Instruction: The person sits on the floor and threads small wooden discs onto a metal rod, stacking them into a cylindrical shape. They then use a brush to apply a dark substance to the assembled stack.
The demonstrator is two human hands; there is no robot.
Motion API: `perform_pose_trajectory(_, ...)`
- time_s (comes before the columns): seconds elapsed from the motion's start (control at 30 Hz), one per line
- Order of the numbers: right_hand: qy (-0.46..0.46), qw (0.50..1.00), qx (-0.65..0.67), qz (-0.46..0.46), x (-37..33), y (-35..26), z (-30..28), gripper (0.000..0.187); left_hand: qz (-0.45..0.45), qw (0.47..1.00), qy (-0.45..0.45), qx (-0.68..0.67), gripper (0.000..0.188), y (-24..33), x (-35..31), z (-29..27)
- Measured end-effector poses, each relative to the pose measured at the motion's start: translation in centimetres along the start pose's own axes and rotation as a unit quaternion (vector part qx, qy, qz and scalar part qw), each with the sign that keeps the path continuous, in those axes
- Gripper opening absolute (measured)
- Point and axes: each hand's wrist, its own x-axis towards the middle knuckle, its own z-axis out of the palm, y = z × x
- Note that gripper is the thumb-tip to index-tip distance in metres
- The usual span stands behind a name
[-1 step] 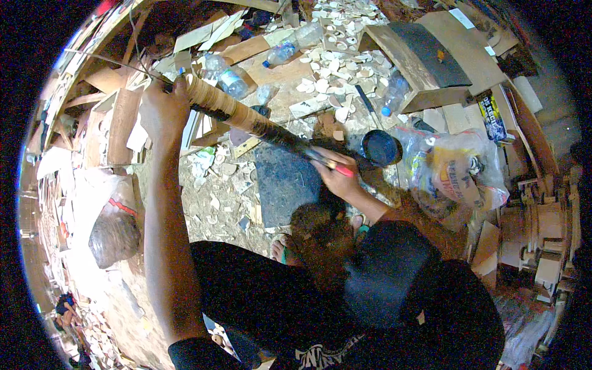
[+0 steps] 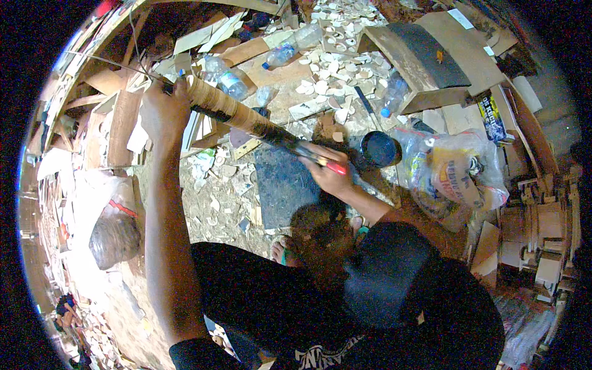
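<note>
My left hand [image 2: 165,108] is wrapped round the upper left end of a long rod threaded with a stack of thin wooden rings [image 2: 213,100]. Slanting down to the right, the stack is pale near that hand and dark toward its lower end. In my right hand [image 2: 332,177] is a slim paintbrush [image 2: 335,167] with a red handle end, its tip side against the dark lower part of the stack. The bristles are too blurred to make out. A round dark pot [image 2: 378,134] stands just right of this hand.
Below the stack lies a dark flat board [image 2: 280,185]. Pale wood offcuts [image 2: 345,71] cover the ground beyond. Plastic bottles [image 2: 233,83] lie at the far left. To the right are a clear plastic bag [image 2: 453,169] and a wooden box [image 2: 431,98].
My right hand and the paintbrush have shifted slightly left and up along the stack. My left hand and the stack hold about the same place.
</note>
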Motion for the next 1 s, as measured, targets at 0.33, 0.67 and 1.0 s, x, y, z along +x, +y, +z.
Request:
perform_pose_trajectory(0.33,-0.024,0.991,-0.071,0.108,-3.5,0.7,-1.5,0.028,-0.023,0.999,-0.010,0.030,0.034,-1.7,0.8,0.2)
perform_pose_trajectory(0.67,0.106,0.985,0.025,0.133,2.2,0.6,1.8,0.028,-0.032,0.999,-0.012,0.018,0.037,-1.4,0.8,0.5)
perform_pose_trajectory(1.0,0.128,0.961,0.057,0.238,0.3,2.6,1.0,0.022,-0.014,1.000,-0.002,0.004,0.036,-2.0,0.7,0.8)
